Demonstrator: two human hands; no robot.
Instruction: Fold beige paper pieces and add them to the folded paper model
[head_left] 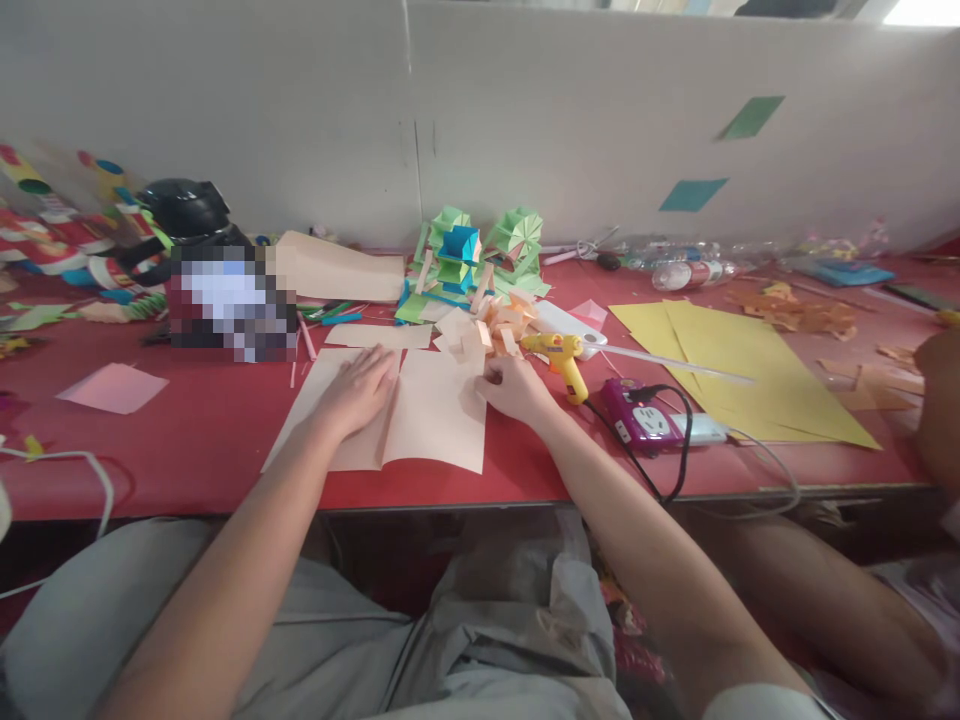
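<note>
A sheet of pale peach paper [436, 415] with a raised fold down its middle lies at the front of the red table, with more pale paper under its left part. My left hand [364, 385] rests flat on the left half, fingers extended. At the right edge, my right hand [517, 388] has its fingers curled, thumb and forefinger pinching the sheet's edge. Just beyond that hand are small folded peach pieces [504, 318] and a yellow glue gun [564, 362] with a long clear stick.
A purple power strip [646, 418] with cables sits right of my right hand. Yellow sheets [742, 370] lie farther right, near another person's arm. Green and blue paper models [459, 255] stand behind; a black-lidded bottle [184, 210] is back left.
</note>
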